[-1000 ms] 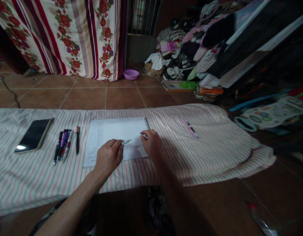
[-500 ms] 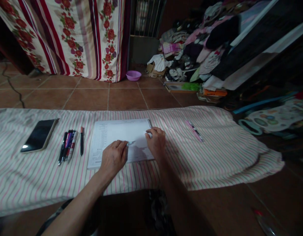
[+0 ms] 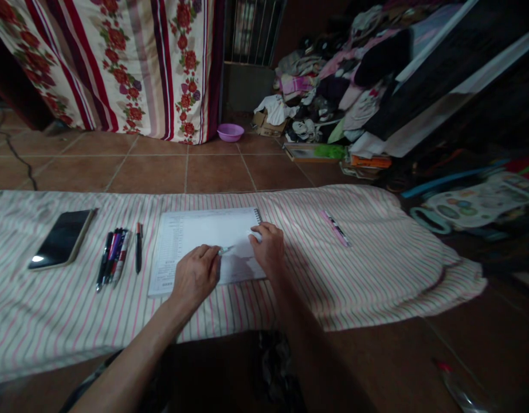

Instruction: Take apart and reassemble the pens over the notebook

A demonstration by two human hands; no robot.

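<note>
A spiral-bound notepad (image 3: 204, 226) with printed text along its left side lies on the striped cloth. Over its lower middle, my left hand (image 3: 198, 268) is closed on a slim pen (image 3: 225, 250), whose pale, shiny end sticks out to the right; the rest is hidden in the fingers. My right hand (image 3: 267, 246) rests at the pad's right edge, pinching a small white piece (image 3: 255, 235), perhaps a pen cap. The two held things are apart. Left of the pad lie a black pen (image 3: 138, 249) and a bundle of several pens (image 3: 113, 258).
A phone (image 3: 62, 238) lies at the left on the striped cloth (image 3: 397, 258). To the right is a pink pen (image 3: 335, 228). Beyond, on the tiled floor, are a purple basin (image 3: 230, 132), a floral curtain (image 3: 139, 69) and heaped clothes (image 3: 324, 86). A bottle (image 3: 457, 387) lies at lower right.
The whole view has shifted slightly, so things sit a little further left. Both hands keep nearly the same pose and hold the same things.
</note>
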